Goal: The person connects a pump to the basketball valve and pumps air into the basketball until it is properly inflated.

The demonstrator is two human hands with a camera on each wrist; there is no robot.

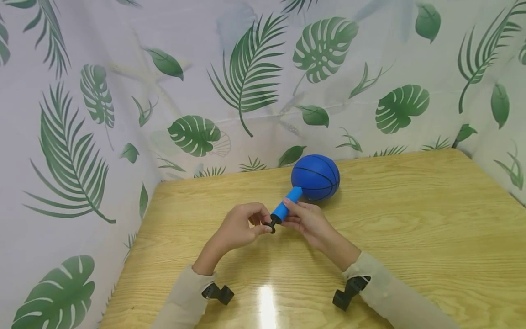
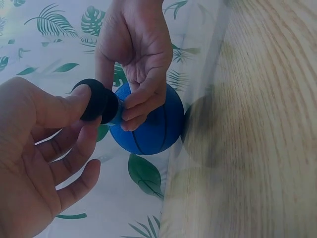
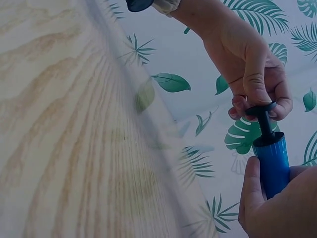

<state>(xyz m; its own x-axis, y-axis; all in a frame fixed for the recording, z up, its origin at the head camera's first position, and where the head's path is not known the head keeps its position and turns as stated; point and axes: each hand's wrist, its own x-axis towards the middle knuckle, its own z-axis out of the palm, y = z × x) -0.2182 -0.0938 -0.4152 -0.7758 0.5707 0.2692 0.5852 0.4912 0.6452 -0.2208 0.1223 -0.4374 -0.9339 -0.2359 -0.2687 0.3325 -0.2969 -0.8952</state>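
Note:
A small blue hand pump with a black T-shaped handle is held above the table, tilted with its far end toward the ball. The right hand grips the pump's blue barrel, seen closer in the right wrist view. At the near end, the left hand pinches the black handle between thumb and fingers. A short length of black rod shows between handle and barrel. Behind the pump sits a blue ball with black seam lines. Whether the pump's tip touches the ball cannot be told.
The wood-grain table stretches out on both sides of the hands. A white curtain printed with green leaves hangs along the back and sides. Black wrist devices are strapped over both beige sleeves.

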